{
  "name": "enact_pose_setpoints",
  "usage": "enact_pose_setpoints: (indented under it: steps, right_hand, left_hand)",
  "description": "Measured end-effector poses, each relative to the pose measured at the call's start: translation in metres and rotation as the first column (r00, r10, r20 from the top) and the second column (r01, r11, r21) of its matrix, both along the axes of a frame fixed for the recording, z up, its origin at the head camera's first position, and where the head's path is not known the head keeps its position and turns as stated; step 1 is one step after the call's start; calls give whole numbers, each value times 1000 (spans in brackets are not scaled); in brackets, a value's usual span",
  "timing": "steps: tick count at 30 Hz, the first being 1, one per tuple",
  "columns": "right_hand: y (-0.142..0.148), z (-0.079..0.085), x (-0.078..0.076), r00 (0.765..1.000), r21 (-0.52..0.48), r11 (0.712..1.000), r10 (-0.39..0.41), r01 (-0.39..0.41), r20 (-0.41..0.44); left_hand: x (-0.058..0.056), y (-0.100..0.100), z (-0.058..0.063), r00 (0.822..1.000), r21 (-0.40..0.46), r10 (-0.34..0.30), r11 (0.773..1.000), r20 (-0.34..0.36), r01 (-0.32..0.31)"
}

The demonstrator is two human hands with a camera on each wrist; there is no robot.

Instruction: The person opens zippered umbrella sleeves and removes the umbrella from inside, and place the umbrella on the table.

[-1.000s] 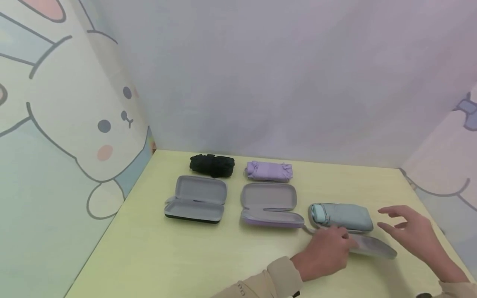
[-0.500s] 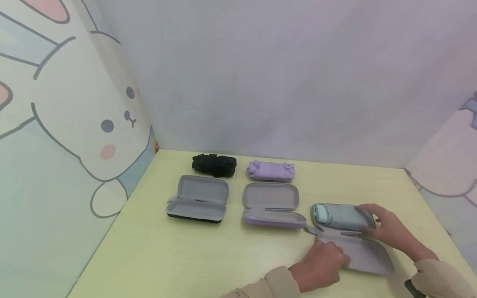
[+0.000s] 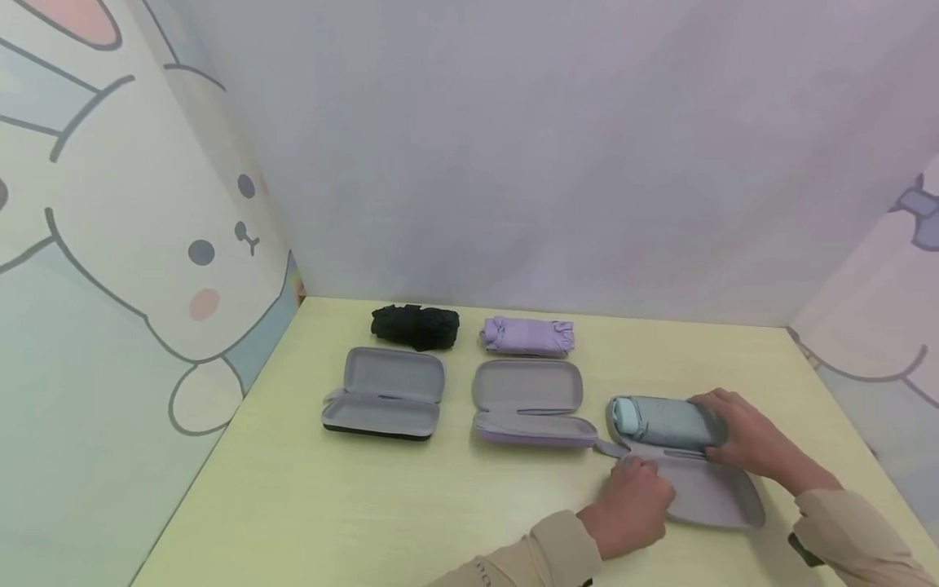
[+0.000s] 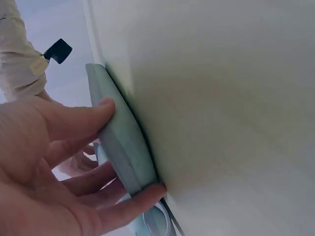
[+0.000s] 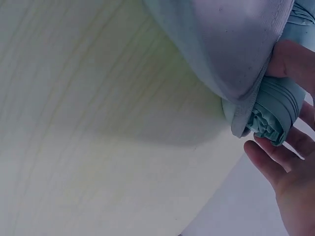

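Observation:
In the head view, a teal folded umbrella (image 3: 663, 422) lies in the far half of an opened hard case (image 3: 715, 493) at the right, the case's grey-lined near half lying toward me. My right hand (image 3: 744, 434) holds the umbrella's right end, fingers on the far side and thumb on the near side. In the right wrist view, the fingers surround the bunched teal fabric (image 5: 270, 120). My left hand (image 3: 632, 507) pinches the near half's left edge. The left wrist view has the thumb on the pale teal shell (image 4: 125, 142) and the fingers along its other side.
Two more opened grey-lined cases, one black (image 3: 385, 414) and one purple (image 3: 535, 428), sit left of the hands. Behind them lie a black folded umbrella (image 3: 416, 327) and a purple folded umbrella (image 3: 528, 336). A curtain-like backdrop (image 3: 543, 163) borders the yellow table (image 3: 308, 522).
The case's near half has been lowered toward the table with my left hand at its edge. My right hand has come in from the right and taken hold of the teal umbrella's end.

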State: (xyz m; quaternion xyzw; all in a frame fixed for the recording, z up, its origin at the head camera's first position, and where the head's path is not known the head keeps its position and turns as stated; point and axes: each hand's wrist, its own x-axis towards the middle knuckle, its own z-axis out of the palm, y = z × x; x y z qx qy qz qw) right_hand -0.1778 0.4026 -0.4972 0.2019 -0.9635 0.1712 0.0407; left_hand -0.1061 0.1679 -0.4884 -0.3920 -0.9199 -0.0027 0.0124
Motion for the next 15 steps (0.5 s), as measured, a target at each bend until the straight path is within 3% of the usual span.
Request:
enact_pose_setpoints:
  steps: [8,11,15]
  right_hand:
    - [6,0,4,991,-99,993,-78,68,-104]
    - [3,3,7,994,-194,979,-76,59,-78]
    - [1,5,10,998,-343,938,-44,55,38]
  left_hand:
    - [-13,-2,3,998,75,12,997,56,-16]
    - [-15,-2,6,998,59,25,998,66,-29]
    - [-17,-4,9,996,52,47,997,74,-51]
